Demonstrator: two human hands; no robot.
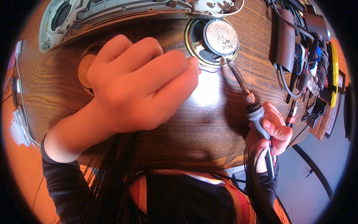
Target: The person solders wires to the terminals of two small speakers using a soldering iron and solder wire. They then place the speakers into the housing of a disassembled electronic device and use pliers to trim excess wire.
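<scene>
A round loudspeaker (221, 36) lies magnet side up on the table, its metal rim showing around the dark frame. My right hand (275, 128) is wrapped round the grey handle of a soldering iron (257, 118), whose tip touches or nearly touches the terminal at the speaker's near edge. Close to that terminal, the fingers of my left hand (140, 82) are pinched together on a thin purple wire (209, 71) that runs toward the speaker. The wire's far end at the terminal is too small to make out. A second round speaker (85, 72) is mostly hidden behind my left hand.
Along the far edge of the wooden table (186, 149) stands a long white plastic housing (126, 15) with a round opening at its left. Cables, a dark curved holder (285, 44) and several tools crowd the right side. A white cable (23, 97) hangs at the left.
</scene>
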